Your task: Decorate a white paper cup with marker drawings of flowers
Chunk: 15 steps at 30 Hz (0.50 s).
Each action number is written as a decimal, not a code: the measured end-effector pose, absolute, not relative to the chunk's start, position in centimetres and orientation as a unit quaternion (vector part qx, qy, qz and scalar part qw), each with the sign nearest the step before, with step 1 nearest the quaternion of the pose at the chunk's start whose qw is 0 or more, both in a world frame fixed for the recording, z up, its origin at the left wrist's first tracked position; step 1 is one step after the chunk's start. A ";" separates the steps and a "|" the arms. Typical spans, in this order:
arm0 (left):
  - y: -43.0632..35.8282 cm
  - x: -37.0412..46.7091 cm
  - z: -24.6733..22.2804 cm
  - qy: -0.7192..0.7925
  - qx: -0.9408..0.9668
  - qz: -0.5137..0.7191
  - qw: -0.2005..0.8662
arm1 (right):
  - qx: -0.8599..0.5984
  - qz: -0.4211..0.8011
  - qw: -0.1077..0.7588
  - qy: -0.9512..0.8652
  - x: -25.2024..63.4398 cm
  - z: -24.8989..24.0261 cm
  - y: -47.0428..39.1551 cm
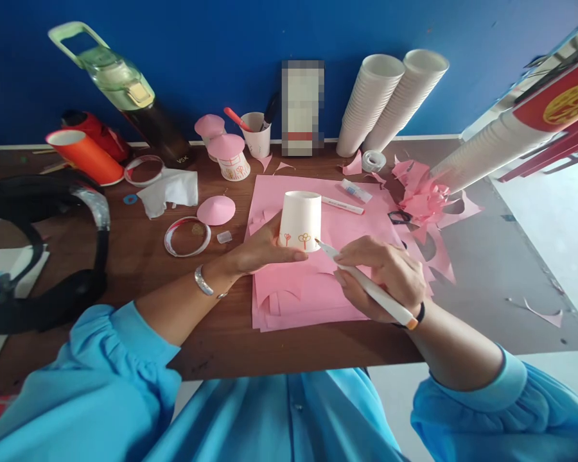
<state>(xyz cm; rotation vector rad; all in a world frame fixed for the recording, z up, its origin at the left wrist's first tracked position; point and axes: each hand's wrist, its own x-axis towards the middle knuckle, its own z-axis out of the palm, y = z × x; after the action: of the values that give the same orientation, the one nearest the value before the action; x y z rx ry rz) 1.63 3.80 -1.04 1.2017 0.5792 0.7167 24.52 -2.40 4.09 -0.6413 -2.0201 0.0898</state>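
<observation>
A white paper cup (301, 215) is held upside down over the pink sheets (327, 295) by my left hand (264, 247), its fingers around the cup's left side and lower edge. Small orange and red flowers are drawn low on the cup. My right hand (388, 276) grips a white marker (373, 292) with an orange end cap. The marker's tip touches or nearly touches the cup's lower right side, beside a flower. Another white marker (341, 205) with red print and a glue stick (356, 190) lie on the pink sheets.
Behind stand two decorated cups with pink cone tops (227, 146), a cup of pens (257, 141), a bottle (158, 128) and tall cup stacks (370, 102). A pink cone (216, 210) and tape ring (187, 236) lie left. Pink scraps (426, 192) lie right, black headphones (89, 256) far left.
</observation>
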 end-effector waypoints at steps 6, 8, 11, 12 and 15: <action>3.8 1.5 -0.6 0.268 0.555 0.301 0.728 | -0.257 0.014 0.464 -0.848 24.2 3.4 -2.3; 3.8 1.5 -0.6 0.265 0.555 0.298 0.730 | -0.256 0.012 0.462 -0.849 24.2 3.3 -2.3; 3.8 1.5 -0.7 0.262 0.556 0.302 0.729 | -0.254 0.014 0.463 -0.849 24.1 3.2 -2.2; 3.9 1.5 -0.7 0.263 0.556 0.304 0.728 | -0.254 0.015 0.464 -0.849 24.0 3.1 -2.2; 3.9 1.6 -0.8 0.264 0.554 0.303 0.729 | -0.260 0.017 0.462 -0.847 24.0 2.9 -2.1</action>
<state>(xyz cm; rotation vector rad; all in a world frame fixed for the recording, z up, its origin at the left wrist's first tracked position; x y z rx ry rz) 1.57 3.90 -0.82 1.2206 0.5812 0.6664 24.01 -2.08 2.92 -0.6399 -2.0837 0.0425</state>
